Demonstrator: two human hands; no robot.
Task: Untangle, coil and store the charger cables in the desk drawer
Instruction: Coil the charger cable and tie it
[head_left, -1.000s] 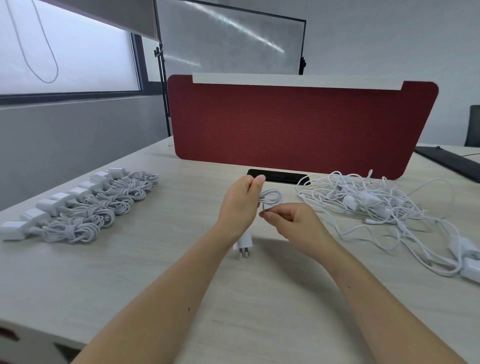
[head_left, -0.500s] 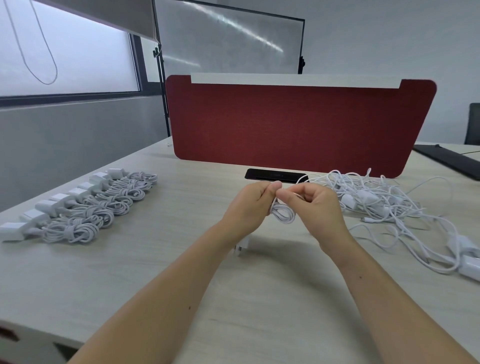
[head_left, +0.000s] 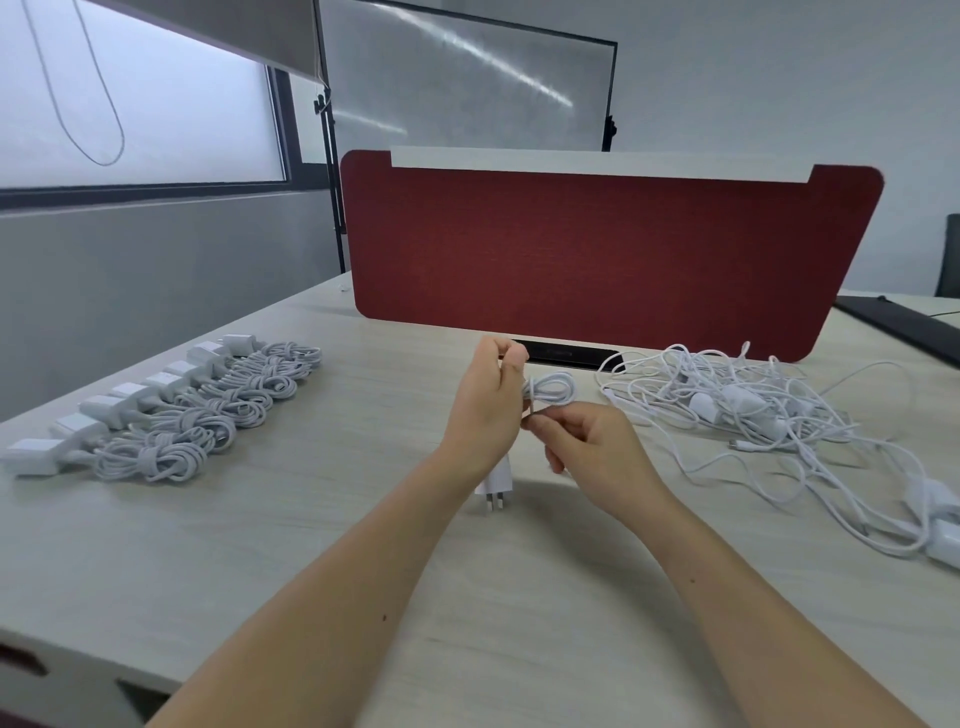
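My left hand (head_left: 485, 408) grips a small coil of white charger cable (head_left: 551, 388) above the middle of the desk. The coil's loops stick out to the right of the fist. Its white plug adapter (head_left: 494, 486) hangs below my left wrist, prongs down. My right hand (head_left: 587, 449) pinches the cable's loose end just under the coil. A tangled heap of white cables and adapters (head_left: 748, 410) lies to the right. Several coiled chargers (head_left: 171, 410) lie in a row at the left.
A red divider panel (head_left: 613, 254) stands across the back of the light wooden desk (head_left: 363, 561). A black slot (head_left: 566, 354) sits at its foot. More adapters (head_left: 943, 525) lie near the right edge. A dark drawer opening (head_left: 21, 665) shows at the lower left.
My right hand has dropped from beside the left thumb to under the coil, carrying the cable end round it. The coil's loops now show to the right again.
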